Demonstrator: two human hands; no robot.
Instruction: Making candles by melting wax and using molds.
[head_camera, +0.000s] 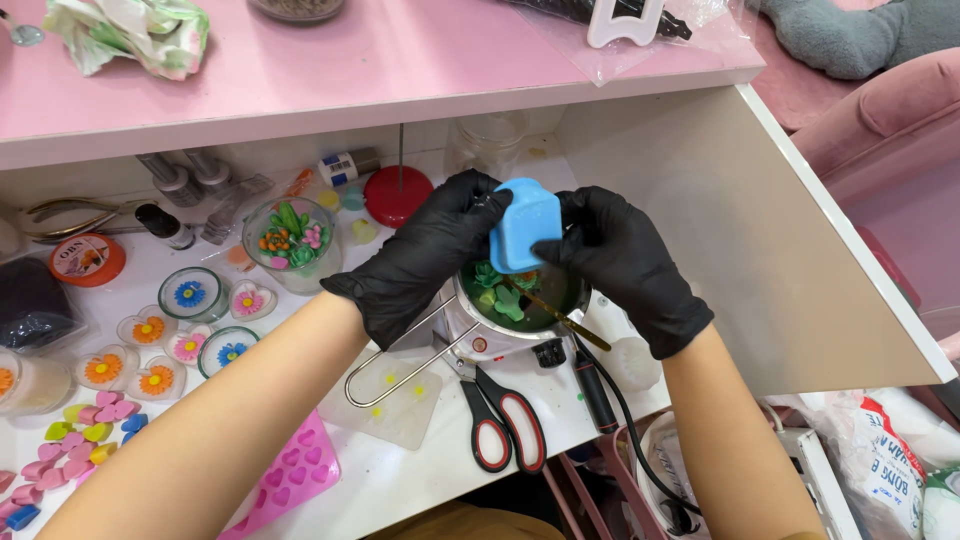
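Both my hands wear black gloves and grip a light blue silicone mould (524, 225) between them, above a small melting pot (520, 315). My left hand (425, 255) holds the mould's left side, my right hand (620, 260) its right side. The pot holds dark green liquid with green wax pieces (500, 295) in it. A thin gold stick (560, 318) rests across the pot's rim.
Red-and-black scissors (505, 420) lie in front of the pot, next to a wire handle (385, 375) and a black cable (615, 400). Flower-decorated candles (190, 292) and a glass of succulent shapes (290, 240) stand left. A pink heart mould (290, 475) lies near the front.
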